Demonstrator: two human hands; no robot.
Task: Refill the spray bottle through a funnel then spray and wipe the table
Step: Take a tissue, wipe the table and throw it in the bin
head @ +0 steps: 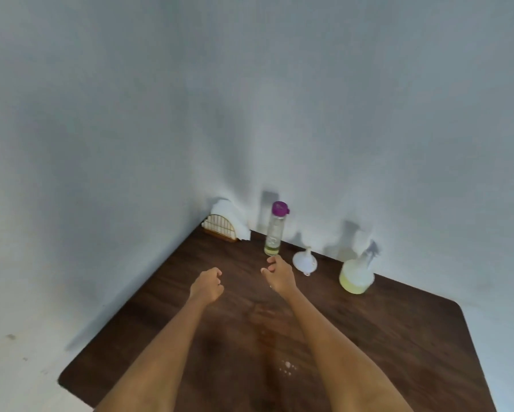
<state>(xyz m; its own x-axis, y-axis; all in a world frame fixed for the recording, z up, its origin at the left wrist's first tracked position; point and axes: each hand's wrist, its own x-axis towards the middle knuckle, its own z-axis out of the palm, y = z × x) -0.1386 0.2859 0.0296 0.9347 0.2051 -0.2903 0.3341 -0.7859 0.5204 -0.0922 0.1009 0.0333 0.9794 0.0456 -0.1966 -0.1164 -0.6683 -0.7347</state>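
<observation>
A dark wooden table [398, 337] stands against a pale wall. Near the wall stands a clear tall bottle with a purple cap [275, 228], holding a little yellowish liquid at its bottom. To its right a white funnel [304, 261] lies on its side. Further right is the spray bottle [356, 273], round, with yellow-green liquid and its trigger head on. My right hand [278, 273] hovers just in front of the purple-capped bottle, fingers curled and apart, holding nothing. Over the table's middle, my left hand [208, 285] is loosely closed and empty.
A wire napkin holder with white napkins [226, 223] sits in the far left corner of the table. A few small white drops [287, 367] lie on the tabletop between my forearms. The table's left and right edges are in view.
</observation>
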